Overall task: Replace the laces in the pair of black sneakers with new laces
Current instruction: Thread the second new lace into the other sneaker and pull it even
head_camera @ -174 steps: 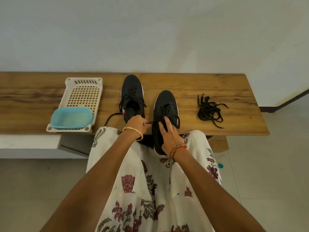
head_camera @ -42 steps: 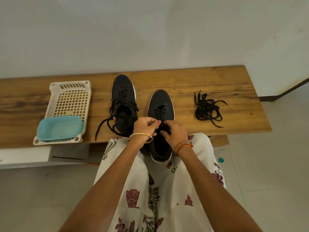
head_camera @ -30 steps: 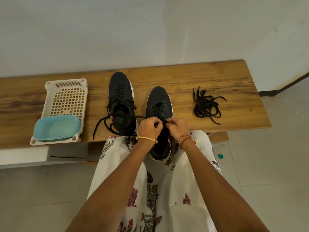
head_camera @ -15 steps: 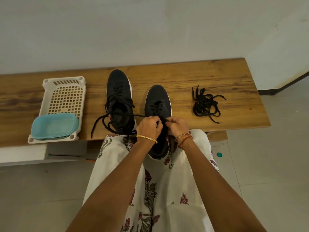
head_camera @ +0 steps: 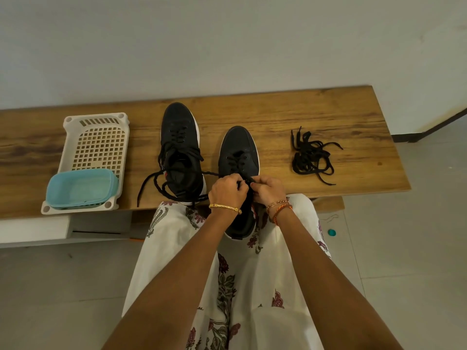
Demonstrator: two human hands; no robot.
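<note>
Sneakers, black, one pair, on our wooden worktop [head_camera: 316, 109].
- Right sneaker [head_camera: 238, 150]: toe on the worktop, heel overhanging the near edge onto our lap. Lace [head_camera: 237, 161] threaded through the lower eyelets.
- Left sneaker [head_camera: 180, 147]: wholly on the worktop, just beside the first, laced, with loose lace ends [head_camera: 151, 183] trailing toward the near edge.
- Left hand [head_camera: 227, 190] and right hand [head_camera: 269, 189]: both with fingers curled, pinching the lace at the top of the right sneaker's tongue, knuckles nearly touching. We judge this to be work at the top eyelets or the knot; which one, we cannot tell.
- Loose laces [head_camera: 312, 155]: tangled heap, well to the right of the pair.
- White basket [head_camera: 98, 122] holding a blue tub [head_camera: 80, 189]: left end of the worktop.

Risks, as we judge them: the overhanging sneaker could slide off our lap under a hard pull; uneven tension could leave one end short; the left sneaker's trailing ends could snag our left wrist.
</note>
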